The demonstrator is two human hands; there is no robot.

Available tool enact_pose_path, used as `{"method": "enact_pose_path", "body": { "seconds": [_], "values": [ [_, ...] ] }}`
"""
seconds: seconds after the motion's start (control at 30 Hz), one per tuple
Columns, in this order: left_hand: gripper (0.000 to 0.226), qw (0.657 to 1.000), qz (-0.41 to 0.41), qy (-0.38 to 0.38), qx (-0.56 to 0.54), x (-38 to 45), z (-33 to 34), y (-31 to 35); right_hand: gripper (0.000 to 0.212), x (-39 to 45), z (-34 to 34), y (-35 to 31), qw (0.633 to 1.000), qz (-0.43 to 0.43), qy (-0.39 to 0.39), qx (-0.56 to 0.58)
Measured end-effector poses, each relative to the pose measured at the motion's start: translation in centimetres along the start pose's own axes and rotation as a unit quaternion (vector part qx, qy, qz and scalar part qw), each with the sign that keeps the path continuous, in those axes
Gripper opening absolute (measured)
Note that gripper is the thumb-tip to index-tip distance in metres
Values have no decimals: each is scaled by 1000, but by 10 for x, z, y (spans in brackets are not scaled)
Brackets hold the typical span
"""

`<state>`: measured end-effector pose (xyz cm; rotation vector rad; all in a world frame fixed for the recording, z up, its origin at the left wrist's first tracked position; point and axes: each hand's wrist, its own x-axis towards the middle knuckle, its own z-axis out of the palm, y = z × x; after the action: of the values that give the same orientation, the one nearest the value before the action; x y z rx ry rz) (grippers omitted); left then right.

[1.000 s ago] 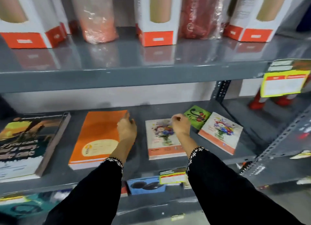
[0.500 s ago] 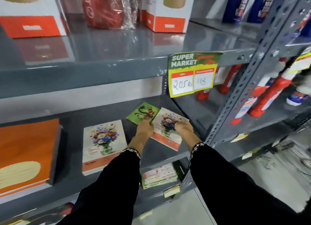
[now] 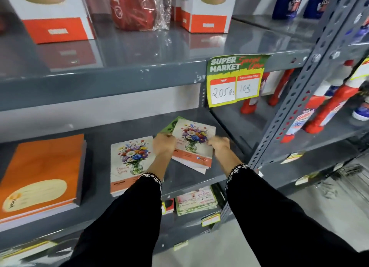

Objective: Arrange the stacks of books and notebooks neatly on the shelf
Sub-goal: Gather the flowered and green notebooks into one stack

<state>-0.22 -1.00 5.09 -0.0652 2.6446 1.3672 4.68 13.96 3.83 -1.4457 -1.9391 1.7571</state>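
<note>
A small stack of flower-cover notebooks (image 3: 194,140) is lifted a little off the grey middle shelf (image 3: 191,174), tilted. My left hand (image 3: 164,143) grips its left edge and my right hand (image 3: 218,144) grips its right edge. A green notebook (image 3: 169,126) peeks out behind the stack, mostly hidden. Left of my hands lies another flower-cover notebook stack (image 3: 130,160), flat on the shelf. Further left sits a thick orange notebook stack (image 3: 44,172).
A yellow and green price tag (image 3: 236,78) hangs from the upper shelf edge. White and orange boxes (image 3: 54,15) and a red wrapped item (image 3: 137,7) stand above. A perforated upright post (image 3: 287,106) borders the right; bottles (image 3: 327,104) stand beyond it. Cards (image 3: 196,202) lie on the lower shelf.
Both hands moved from the orange and left flower stacks to the right flower stack, took hold of its edges and lifted and turned it. The view swung to the right.
</note>
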Motion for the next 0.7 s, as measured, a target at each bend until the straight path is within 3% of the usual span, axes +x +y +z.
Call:
{"method": "enact_pose_path", "body": {
  "seconds": [0.13, 0.27, 0.33, 0.43, 0.57, 0.7],
  "values": [
    [22, 995, -47, 83, -26, -4, -52, -29, 30, -28, 48, -13, 997, -45, -55, -16],
    [28, 984, -117, 130, -45, -10, -97, -72, 33, -51, 105, -13, 979, -107, -113, -131],
    [31, 980, -127, 146, -50, -14, -112, -89, 22, -59, 125, -9, 961, -148, -135, -193],
    [26, 979, -138, 143, -33, -20, -120, -102, 28, -62, 142, 2, 953, -174, -147, -201],
    [21, 975, -122, 181, -37, -22, -119, -100, 8, -55, 139, 10, 938, -207, -125, -247],
    [24, 982, -56, 174, -50, -10, -95, -76, 22, -29, 110, 2, 947, -230, -24, -222]
  ]
}}
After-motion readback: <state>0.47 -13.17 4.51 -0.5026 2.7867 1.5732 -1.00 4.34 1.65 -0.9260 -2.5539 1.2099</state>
